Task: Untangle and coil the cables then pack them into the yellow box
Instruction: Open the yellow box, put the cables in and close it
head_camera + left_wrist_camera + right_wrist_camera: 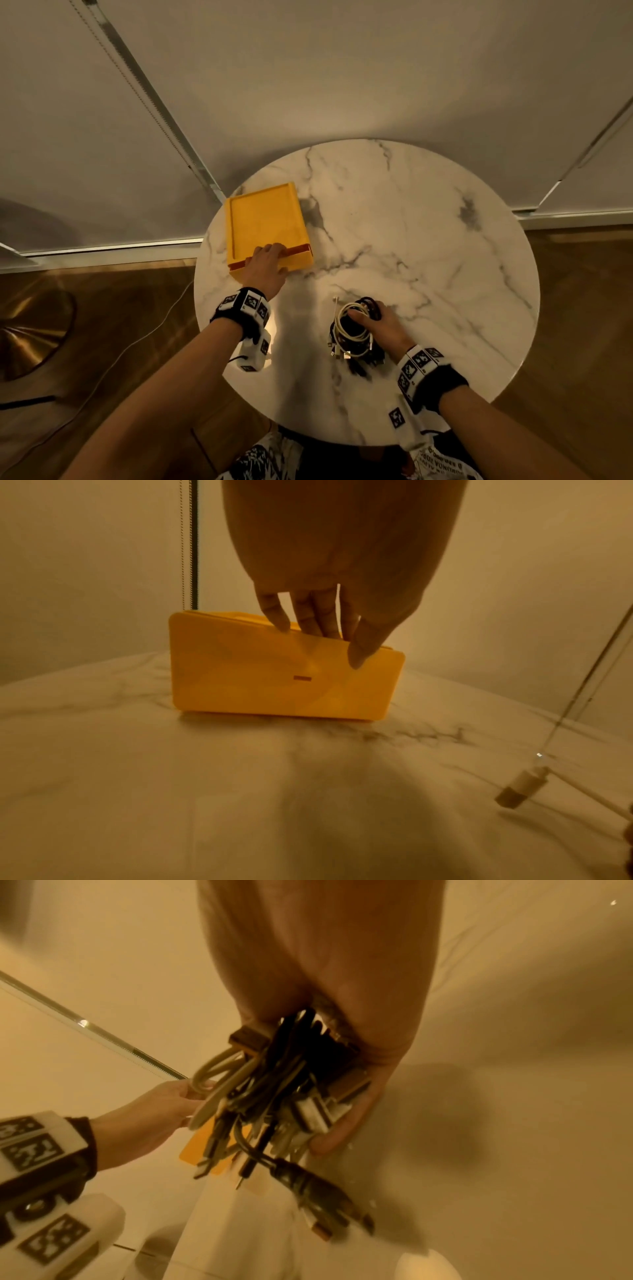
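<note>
The yellow box [265, 222] lies on the left part of the round marble table [428, 240]. My left hand [274, 255] holds its near edge. In the left wrist view the fingers [308, 615] hook over the top of the yellow box [260, 680] and the thumb presses its front wall. My right hand [363, 317] grips a bundle of coiled white and black cables [349, 330] near the table's front. Seen from the right wrist, the cable bundle [267, 1085] fills my right hand [308, 1110], and several plugs hang below it.
A white plug end [524, 788] lies on the table to the right of the box. A gold lamp base [30, 332] and a white cord [137, 342] are on the wooden floor at left. Blinds with a bead chain [186, 545] stand behind the table.
</note>
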Demonstrator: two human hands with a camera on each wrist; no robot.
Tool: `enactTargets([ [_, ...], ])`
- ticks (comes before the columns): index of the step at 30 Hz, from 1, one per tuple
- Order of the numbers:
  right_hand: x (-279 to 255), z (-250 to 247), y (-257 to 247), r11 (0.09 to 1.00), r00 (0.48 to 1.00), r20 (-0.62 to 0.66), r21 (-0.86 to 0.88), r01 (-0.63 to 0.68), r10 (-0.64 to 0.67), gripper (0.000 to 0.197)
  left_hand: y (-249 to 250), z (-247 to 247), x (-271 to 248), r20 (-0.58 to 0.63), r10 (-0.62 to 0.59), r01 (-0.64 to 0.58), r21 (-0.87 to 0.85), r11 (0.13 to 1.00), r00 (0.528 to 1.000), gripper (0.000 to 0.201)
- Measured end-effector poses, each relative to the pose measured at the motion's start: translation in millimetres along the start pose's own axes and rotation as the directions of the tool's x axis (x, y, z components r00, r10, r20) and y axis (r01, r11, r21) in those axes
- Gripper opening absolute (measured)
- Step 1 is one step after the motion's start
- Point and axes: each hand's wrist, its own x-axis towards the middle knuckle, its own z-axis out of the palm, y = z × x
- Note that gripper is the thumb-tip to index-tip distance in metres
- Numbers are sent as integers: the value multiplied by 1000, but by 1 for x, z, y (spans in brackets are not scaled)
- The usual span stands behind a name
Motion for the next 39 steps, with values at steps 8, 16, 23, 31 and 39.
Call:
enactTargets([
  [8, -1, -20, -59, 964, 973, -44, 128, 232, -228, 47, 43, 35, -52, -91, 246, -258, -167, 951, 965, 32],
  [16, 22, -14, -106, 958, 965, -3, 120, 261, -263, 56, 71, 52, -86, -143, 412, -434, -196, 880, 900, 21],
  [23, 40, 11, -106, 981, 981, 86, 107, 164, -173, 44, 48, 45, -93, -224, 325, -377, -258, 890, 919, 19],
  [31, 57, 35, -113, 991, 986, 123, 86, 101, -111, 36, 46, 49, -89, -254, 303, -375, -319, 871, 919, 18],
  [39, 61, 38, -110, 983, 980, 101, -44, 178, -173, 28, 58, 60, -98, -231, 183, -253, -328, 910, 956, 19],
])
